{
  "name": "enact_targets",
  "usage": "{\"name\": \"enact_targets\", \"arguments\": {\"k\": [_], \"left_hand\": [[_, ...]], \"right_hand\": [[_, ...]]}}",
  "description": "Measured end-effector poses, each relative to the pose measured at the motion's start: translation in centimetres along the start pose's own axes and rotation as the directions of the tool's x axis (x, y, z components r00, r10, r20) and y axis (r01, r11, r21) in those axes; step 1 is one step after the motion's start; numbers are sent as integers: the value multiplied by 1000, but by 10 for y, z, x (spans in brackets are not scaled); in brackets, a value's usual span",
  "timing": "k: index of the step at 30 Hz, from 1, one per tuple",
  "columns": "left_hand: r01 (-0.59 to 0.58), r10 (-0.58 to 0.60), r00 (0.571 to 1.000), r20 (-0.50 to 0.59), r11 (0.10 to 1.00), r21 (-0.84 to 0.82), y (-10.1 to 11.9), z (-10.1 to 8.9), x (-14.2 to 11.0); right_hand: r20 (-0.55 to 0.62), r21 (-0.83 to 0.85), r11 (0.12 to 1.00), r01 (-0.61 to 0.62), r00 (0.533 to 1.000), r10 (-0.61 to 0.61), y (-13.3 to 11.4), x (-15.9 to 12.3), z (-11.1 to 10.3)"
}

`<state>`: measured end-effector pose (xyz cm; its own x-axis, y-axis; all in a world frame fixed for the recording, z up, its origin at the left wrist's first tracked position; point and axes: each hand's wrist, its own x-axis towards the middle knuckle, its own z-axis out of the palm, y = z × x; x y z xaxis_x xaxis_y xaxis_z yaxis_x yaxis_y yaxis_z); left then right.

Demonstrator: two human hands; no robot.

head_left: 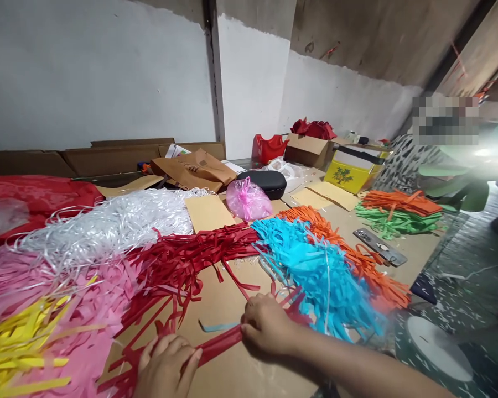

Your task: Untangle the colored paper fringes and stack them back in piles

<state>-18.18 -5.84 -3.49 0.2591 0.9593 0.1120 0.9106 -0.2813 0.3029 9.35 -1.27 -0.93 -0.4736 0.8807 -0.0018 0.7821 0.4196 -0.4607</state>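
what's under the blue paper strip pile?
The blue paper strip pile lies on the brown cardboard sheet, overlapping orange strips on its far side and red strips near the right hand. Anything beneath its middle is covered.

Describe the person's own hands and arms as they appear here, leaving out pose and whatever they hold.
Both hands are bare: no gloves, rings or watch show. The left hand is cut off at the bottom edge, so its arm is unseen. The right hand leads into a bare forearm with no sleeve visible up to the frame edge.
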Motion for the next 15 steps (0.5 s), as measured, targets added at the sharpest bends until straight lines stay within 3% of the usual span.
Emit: {"name": "enact_targets", "arguments": {"k": [6,9,11,13,15], "left_hand": [[-26,42,990,-137,993,114,2,5,3],[-118,176,952,-250,966,228,4,7,1],[-211,294,915,-275,932,295,11,7,0],[-284,373,890,-262,904,321,19,6,-2],[-303,392,882,-260,896,324,26,5,-2]], "right_hand": [[14,-49,999,-19,1000,20,-3,4,2],[-29,-88,996,-20,999,17,-4,-3,3],[-91,-183,974,131,985,-149,-4,-10,6],[-108,-325,886,331,918,-383,-2,-13,8],[-63,-425,783,454,848,-526,2,-12,9]]}}
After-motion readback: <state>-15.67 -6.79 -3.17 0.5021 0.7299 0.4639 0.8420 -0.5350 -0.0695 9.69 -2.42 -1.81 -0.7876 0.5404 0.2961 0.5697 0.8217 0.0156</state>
